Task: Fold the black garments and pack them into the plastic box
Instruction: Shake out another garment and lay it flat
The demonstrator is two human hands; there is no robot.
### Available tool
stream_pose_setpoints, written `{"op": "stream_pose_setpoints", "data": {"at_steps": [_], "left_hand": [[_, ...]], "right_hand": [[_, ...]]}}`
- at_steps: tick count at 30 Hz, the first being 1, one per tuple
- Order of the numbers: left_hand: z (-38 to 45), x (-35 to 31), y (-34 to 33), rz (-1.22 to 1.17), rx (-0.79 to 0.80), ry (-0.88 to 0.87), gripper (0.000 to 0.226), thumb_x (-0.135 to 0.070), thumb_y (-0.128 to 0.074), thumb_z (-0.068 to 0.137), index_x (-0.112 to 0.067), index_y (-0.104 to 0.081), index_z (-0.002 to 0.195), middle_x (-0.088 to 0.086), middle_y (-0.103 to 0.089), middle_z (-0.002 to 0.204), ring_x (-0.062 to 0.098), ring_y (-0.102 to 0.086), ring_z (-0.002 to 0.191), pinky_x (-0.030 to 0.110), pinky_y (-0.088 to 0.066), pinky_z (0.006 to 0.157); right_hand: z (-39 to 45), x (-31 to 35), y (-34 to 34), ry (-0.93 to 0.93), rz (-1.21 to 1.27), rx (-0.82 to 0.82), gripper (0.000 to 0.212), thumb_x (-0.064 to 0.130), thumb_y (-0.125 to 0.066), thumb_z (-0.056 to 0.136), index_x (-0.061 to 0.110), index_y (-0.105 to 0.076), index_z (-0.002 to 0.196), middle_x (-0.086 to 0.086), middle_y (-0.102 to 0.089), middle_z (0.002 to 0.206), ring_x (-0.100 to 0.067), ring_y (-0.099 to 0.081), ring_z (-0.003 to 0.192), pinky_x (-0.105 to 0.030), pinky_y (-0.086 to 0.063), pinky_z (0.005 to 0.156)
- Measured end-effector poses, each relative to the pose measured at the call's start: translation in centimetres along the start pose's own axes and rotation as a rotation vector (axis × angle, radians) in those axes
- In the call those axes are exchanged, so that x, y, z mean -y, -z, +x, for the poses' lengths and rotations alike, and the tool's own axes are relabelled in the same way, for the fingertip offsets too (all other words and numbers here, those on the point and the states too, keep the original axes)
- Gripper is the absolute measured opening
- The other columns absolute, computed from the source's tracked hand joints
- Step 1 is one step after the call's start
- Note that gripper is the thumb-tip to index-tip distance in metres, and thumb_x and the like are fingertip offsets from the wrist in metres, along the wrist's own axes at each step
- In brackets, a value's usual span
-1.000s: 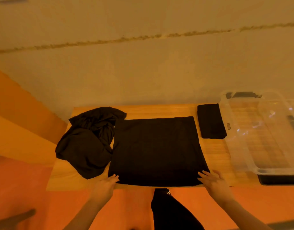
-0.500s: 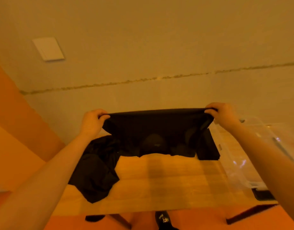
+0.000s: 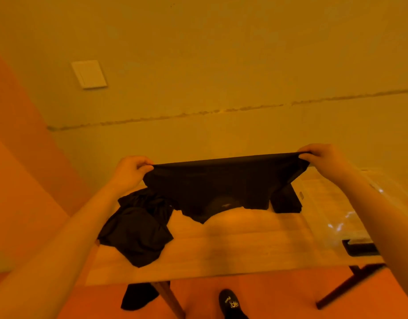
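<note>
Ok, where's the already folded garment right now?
Head view: the folded garment lies at the table's far right, between the held-up garment and the plastic box.

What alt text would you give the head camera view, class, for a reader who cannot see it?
Two bare hands, left hand and right hand, pinch the top edge of a black garment and hold it stretched above a wooden table. A crumpled black garment lies at left, a folded black garment beside a clear plastic box at right.
</note>
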State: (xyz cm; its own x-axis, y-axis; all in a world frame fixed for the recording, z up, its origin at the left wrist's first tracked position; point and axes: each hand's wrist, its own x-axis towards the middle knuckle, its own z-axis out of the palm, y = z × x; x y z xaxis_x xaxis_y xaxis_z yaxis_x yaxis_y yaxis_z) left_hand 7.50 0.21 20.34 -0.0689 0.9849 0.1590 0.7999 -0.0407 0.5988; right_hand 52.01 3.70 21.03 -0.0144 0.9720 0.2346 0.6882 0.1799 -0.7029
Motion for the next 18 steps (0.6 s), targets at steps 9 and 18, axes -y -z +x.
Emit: {"op": "stream_pose_setpoints", "data": {"at_steps": [9,18], "left_hand": [[-0.4,2.6,0.5,-0.092,0.288,0.137,0.010,-0.005,-0.052,0.092,-0.010,-0.062,0.092,0.003,-0.064,0.079,0.006,-0.062,0.065,0.009,-0.046,0.050],[6.4,8.7,-10.0,-0.045,0.421,0.343,0.014,-0.005,-0.058,0.089,-0.015,-0.064,0.081,0.004,-0.062,0.078,0.015,-0.058,0.075,0.013,-0.048,0.051]], "right_hand": [[-1.2,-1.1,-0.7,-0.156,0.132,0.167,0.017,-0.004,-0.059,0.084,0.013,-0.063,0.085,0.000,-0.060,0.074,0.009,-0.059,0.058,-0.012,-0.046,0.060],[7.6,-10.2,-10.9,-0.342,-0.093,0.449,0.019,-0.003,-0.052,0.090,0.003,-0.065,0.102,0.001,-0.056,0.076,-0.015,-0.053,0.076,-0.016,-0.043,0.058]]}}
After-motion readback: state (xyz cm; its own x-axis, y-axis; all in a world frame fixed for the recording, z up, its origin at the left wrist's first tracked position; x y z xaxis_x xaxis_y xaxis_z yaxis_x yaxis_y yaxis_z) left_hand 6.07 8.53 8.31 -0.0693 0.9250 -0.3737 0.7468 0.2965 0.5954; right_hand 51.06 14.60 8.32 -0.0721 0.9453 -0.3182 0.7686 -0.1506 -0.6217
